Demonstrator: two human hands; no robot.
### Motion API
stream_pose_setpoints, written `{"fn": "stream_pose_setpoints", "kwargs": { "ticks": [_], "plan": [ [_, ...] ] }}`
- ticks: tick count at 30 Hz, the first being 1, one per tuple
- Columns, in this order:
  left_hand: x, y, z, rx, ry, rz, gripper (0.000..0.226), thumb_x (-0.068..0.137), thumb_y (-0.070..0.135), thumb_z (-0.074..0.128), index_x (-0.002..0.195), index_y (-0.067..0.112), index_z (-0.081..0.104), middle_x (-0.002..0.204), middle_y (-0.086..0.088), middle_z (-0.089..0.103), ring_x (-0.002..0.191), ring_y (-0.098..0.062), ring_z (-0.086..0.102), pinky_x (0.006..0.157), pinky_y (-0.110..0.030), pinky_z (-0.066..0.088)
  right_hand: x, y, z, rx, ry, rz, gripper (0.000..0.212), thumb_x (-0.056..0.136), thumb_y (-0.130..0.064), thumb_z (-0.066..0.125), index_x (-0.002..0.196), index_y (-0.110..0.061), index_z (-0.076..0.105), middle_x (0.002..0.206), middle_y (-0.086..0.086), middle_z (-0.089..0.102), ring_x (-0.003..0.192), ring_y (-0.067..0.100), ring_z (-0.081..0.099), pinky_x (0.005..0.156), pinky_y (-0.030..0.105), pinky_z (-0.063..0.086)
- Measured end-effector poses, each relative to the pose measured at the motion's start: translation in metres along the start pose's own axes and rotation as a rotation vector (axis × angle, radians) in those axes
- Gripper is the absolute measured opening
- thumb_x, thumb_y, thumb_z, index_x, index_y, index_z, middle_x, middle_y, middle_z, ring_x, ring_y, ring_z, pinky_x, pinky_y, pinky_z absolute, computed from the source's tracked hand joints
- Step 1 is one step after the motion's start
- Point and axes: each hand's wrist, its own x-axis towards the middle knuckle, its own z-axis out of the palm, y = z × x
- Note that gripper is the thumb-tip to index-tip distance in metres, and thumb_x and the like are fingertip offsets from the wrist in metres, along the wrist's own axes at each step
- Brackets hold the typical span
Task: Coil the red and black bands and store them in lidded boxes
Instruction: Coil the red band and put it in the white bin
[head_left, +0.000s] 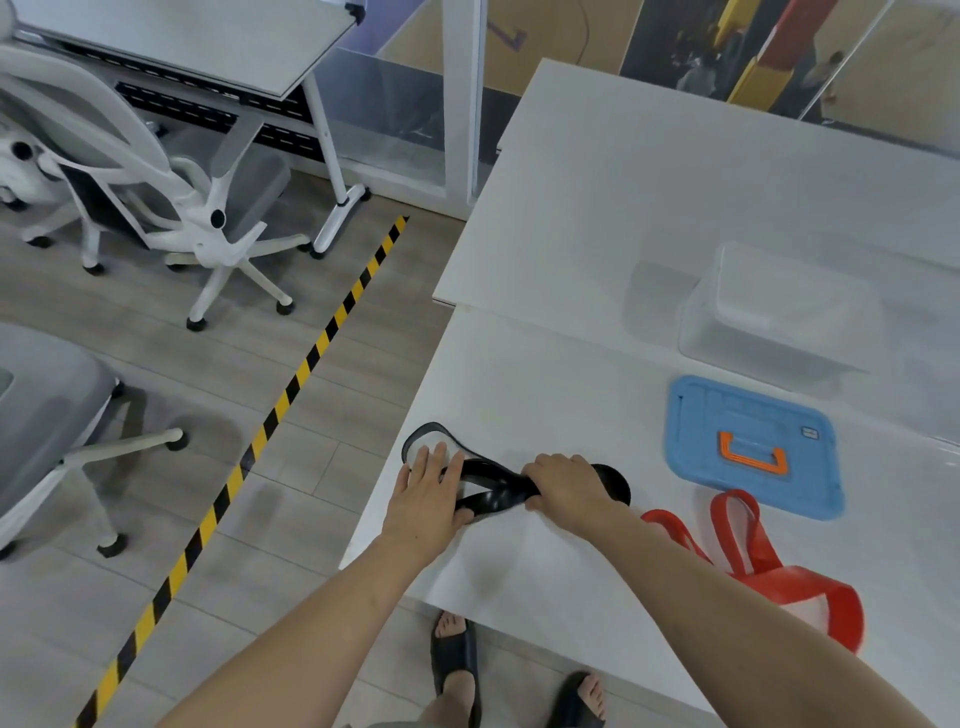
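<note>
The far half of the tabletop (597, 208) lies bare, leaving wide room to reach across behind everything. At the near left corner the left hand (423, 499) lies flat on the black band (493, 491) and the right hand (563, 491) grips it; together they fill that corner. To their right a bare strip runs to the lid (753, 447). The red band (753, 551) blocks the near right edge, its loop just beside the lid, perhaps touching it. Behind the lid stands the box (779, 317), with a narrow gap between them. Bare tabletop between the forearms gives a way in. Left of the tabletop the floor (311, 467) is open; the chairs (156, 197) stand well apart.
</note>
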Motion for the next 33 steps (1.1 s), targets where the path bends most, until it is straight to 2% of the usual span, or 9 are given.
{"fn": "stream_pose_setpoints", "kwargs": {
  "ticks": [3, 7, 9, 12, 15, 20, 26, 31, 33],
  "plan": [
    [-0.003, -0.002, -0.010, -0.013, 0.061, 0.010, 0.076, 0.103, 0.044, 0.055, 0.163, 0.020, 0.015, 0.173, -0.010, 0.009, 0.160, -0.034, 0.006, 0.128, -0.050, 0.018, -0.007, -0.004, -0.009, 0.001, 0.035, -0.027, 0.025, 0.099, -0.038, 0.061, 0.118, -0.022, 0.065, 0.112, 0.001, 0.065, 0.106, 0.027, 0.064, 0.079, 0.036, 0.033],
    [-0.008, -0.002, -0.033, -0.084, 0.121, 0.044, 0.070, 0.104, 0.033, 0.055, 0.163, 0.019, 0.019, 0.173, -0.010, 0.011, 0.161, -0.033, 0.009, 0.128, -0.050, 0.021, -0.025, -0.010, -0.037, -0.020, 0.140, -0.060, 0.022, 0.103, -0.034, 0.054, 0.119, -0.023, 0.065, 0.112, 0.000, 0.066, 0.105, 0.026, 0.064, 0.081, 0.037, 0.033],
    [-0.013, 0.002, -0.047, -0.131, 0.158, 0.076, 0.066, 0.105, 0.028, 0.051, 0.163, 0.019, 0.021, 0.173, -0.009, 0.013, 0.161, -0.032, 0.010, 0.128, -0.050, 0.024, -0.041, -0.014, -0.056, -0.033, 0.200, -0.058, 0.023, 0.105, -0.035, 0.052, 0.121, -0.024, 0.064, 0.114, 0.000, 0.066, 0.108, 0.026, 0.063, 0.087, 0.038, 0.036],
    [-0.022, 0.017, -0.068, -0.164, 0.209, 0.139, 0.060, 0.109, 0.030, 0.041, 0.164, 0.021, 0.020, 0.174, -0.004, 0.012, 0.162, -0.028, 0.008, 0.128, -0.049, 0.022, -0.072, -0.012, -0.082, -0.009, 0.283, -0.002, 0.022, 0.105, -0.037, 0.054, 0.121, -0.026, 0.063, 0.114, -0.002, 0.066, 0.110, 0.024, 0.062, 0.097, 0.039, 0.039],
    [-0.033, 0.044, -0.084, -0.181, 0.240, 0.183, 0.058, 0.111, 0.040, 0.034, 0.165, 0.024, 0.018, 0.175, 0.000, 0.009, 0.162, -0.023, 0.004, 0.130, -0.048, 0.014, -0.115, 0.001, -0.094, 0.037, 0.348, 0.056, 0.023, 0.105, -0.038, 0.055, 0.124, -0.027, 0.063, 0.114, -0.004, 0.065, 0.110, 0.023, 0.062, 0.097, 0.037, 0.039],
    [-0.055, 0.122, -0.092, -0.228, 0.227, 0.343, 0.070, 0.105, 0.056, 0.037, 0.165, 0.025, 0.016, 0.175, 0.004, 0.003, 0.162, -0.018, 0.000, 0.131, -0.043, 0.014, -0.207, 0.035, -0.089, 0.081, 0.406, 0.170, 0.023, 0.103, -0.040, 0.055, 0.121, -0.028, 0.062, 0.113, -0.004, 0.065, 0.110, 0.023, 0.062, 0.095, 0.038, 0.041],
    [-0.087, 0.245, -0.057, -0.224, 0.209, 0.504, 0.070, 0.106, 0.052, 0.043, 0.165, 0.025, 0.018, 0.174, -0.001, 0.006, 0.162, -0.021, 0.004, 0.131, -0.040, 0.015, -0.336, 0.090, -0.045, 0.093, 0.470, 0.327, 0.041, 0.103, -0.039, 0.057, 0.141, -0.023, 0.057, 0.132, -0.002, 0.064, 0.124, 0.026, 0.060, 0.102, 0.041, 0.040],
    [-0.128, 0.351, -0.010, -0.192, 0.160, 0.651, 0.067, 0.105, 0.049, 0.047, 0.163, 0.023, 0.024, 0.172, -0.003, 0.011, 0.160, -0.023, 0.014, 0.130, -0.039, 0.018, -0.448, 0.135, 0.011, 0.123, 0.499, 0.453, 0.040, 0.101, -0.038, 0.062, 0.138, -0.025, 0.060, 0.126, -0.002, 0.067, 0.119, 0.027, 0.064, 0.102, 0.042, 0.043],
    [-0.144, 0.390, 0.012, -0.158, 0.132, 0.689, 0.067, 0.105, 0.052, 0.045, 0.163, 0.024, 0.024, 0.173, -0.004, 0.010, 0.159, -0.027, 0.015, 0.130, -0.044, 0.022, -0.489, 0.152, 0.034, 0.129, 0.497, 0.497, 0.036, 0.101, -0.039, 0.061, 0.136, -0.027, 0.061, 0.122, -0.004, 0.067, 0.117, 0.025, 0.064, 0.100, 0.041, 0.043]
  ]
}}
